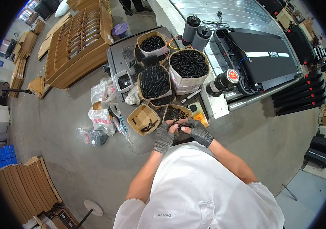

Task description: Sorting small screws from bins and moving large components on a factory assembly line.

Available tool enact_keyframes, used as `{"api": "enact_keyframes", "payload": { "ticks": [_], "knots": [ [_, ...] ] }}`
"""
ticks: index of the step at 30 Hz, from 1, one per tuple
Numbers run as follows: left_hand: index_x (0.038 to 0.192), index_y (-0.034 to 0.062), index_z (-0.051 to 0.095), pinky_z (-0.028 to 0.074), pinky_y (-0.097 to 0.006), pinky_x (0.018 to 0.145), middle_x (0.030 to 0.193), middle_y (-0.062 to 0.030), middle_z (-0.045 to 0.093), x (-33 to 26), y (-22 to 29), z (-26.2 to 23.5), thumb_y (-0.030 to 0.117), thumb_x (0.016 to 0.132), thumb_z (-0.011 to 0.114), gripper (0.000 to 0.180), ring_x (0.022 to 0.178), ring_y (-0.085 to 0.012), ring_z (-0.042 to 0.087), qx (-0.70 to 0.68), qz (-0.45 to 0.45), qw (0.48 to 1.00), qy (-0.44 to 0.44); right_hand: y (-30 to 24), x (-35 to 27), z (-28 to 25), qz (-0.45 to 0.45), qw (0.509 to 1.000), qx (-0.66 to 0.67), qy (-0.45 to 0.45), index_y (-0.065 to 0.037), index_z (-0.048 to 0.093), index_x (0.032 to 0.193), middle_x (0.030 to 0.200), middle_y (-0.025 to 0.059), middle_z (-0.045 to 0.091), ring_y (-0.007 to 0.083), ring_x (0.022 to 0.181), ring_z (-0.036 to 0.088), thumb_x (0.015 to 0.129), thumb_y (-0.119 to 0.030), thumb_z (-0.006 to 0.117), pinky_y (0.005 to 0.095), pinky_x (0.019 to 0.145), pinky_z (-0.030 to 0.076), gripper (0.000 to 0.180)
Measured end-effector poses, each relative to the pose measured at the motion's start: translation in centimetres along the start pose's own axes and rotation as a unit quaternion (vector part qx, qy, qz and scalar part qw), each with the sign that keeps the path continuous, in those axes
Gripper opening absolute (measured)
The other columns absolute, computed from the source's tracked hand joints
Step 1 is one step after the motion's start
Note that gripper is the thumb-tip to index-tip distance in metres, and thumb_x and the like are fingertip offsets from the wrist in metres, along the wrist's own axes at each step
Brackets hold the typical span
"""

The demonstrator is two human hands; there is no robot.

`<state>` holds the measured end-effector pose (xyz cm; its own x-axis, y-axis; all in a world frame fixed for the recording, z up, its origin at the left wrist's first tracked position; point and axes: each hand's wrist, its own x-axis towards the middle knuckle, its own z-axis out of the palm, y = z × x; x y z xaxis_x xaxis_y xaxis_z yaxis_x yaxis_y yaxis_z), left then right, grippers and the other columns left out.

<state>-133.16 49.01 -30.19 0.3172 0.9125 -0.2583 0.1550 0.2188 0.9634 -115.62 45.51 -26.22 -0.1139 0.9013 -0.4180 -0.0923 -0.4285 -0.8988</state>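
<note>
Head view shows me a small dark part (179,127) at the near edge of the ring box (166,113), pinched by the left hand (164,137) and right hand (198,132), both closed on it, likely for fine control; its shape is mostly hidden. A sparser box (142,112) stands left of the ring box, heaped tubes (154,81) beyond it, presumably kept within reach.

One head-worn fisheye looks down on left hand (165,135) and right hand (198,131).

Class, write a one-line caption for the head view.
Left hand and right hand, in fingerless gloves, meet beside open boxes of black parts.
</note>
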Motion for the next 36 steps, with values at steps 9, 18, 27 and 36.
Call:
{"api": "enact_keyframes", "payload": {
  "ticks": [9,18,27,36],
  "knots": [
    [0.102,0.0008,0.058,0.049,-0.025,0.061,0.084,-0.0046,0.061,0.3,-0.2,0.1,0.019,0.094,0.057,0.020,0.069,-0.0119,0.057,-0.188,-0.081,0.978,-0.042,0.3,0.3,0.3,0.040,0.994,0.086,0.047,-0.001,0.062,0.105,0.098,0.0054,0.066,0.0128,0.091,0.061,0.082,-0.014,0.071,0.0270,0.083,0.050,0.028],
    [0.104,0.0031,0.060,0.047,-0.024,0.056,0.080,-0.0030,0.061,0.5,-0.8,-0.3,0.020,0.094,0.057,0.020,0.065,-0.0106,0.056,-0.245,-0.097,0.961,-0.078,0.1,0.2,1.2,-0.030,0.992,0.112,0.052,-0.001,0.061,0.103,0.097,0.0047,0.065,0.0111,0.087,0.061,0.082,-0.012,0.071,0.0248,0.078,0.051,0.025],
    [0.108,0.0011,0.062,0.048,-0.023,0.069,0.091,-0.0022,0.064,0.5,-1.1,-0.3,0.020,0.095,0.056,0.024,0.080,-0.0083,0.057,-0.286,-0.115,0.949,-0.071,0.2,0.4,1.7,-0.006,0.998,0.055,0.028,-0.002,0.062,0.119,0.107,0.0040,0.065,0.0112,0.093,0.061,0.090,-0.014,0.061,0.0244,0.084,0.050,0.031],
    [0.111,0.0017,0.059,0.046,-0.023,0.058,0.084,-0.0016,0.062,0.5,-1.4,-0.2,0.026,0.096,0.055,0.029,0.068,-0.0091,0.054,-0.284,-0.089,0.952,-0.066,-0.2,-0.3,2.7,-0.063,0.994,0.005,0.086,0.000,0.062,0.112,0.100,0.0056,0.066,0.0111,0.089,0.063,0.091,-0.018,0.061,0.0249,0.078,0.050,0.028]
  ]
}}
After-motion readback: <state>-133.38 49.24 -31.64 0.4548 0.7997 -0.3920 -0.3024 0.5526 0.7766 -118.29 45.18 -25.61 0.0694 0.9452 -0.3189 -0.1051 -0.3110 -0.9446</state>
